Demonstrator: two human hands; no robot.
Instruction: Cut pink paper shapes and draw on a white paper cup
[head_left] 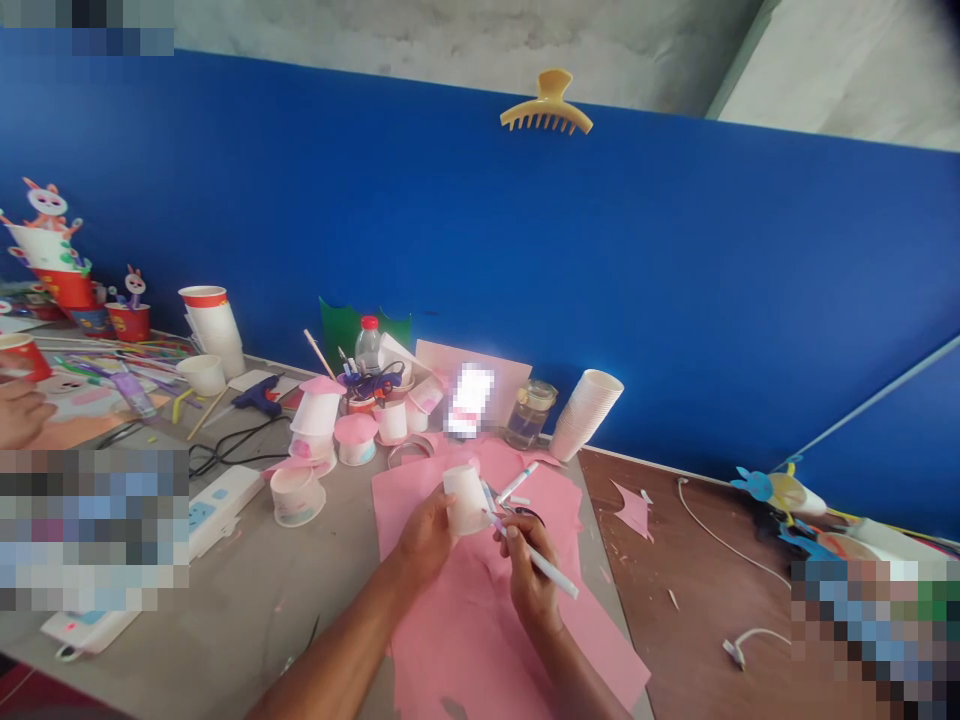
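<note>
left hand [424, 535] cupping paper cup [465, 498], right hand [529, 572] gripping pen [534, 557]

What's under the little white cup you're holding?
Pink paper sheets lie under the white cup, which the left hand holds up. The right hand holds a pen beside it. The paper hides the table there.

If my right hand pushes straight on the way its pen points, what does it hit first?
Most likely the white paper cup in the left hand; the pen tip seems nearly on it.
</note>
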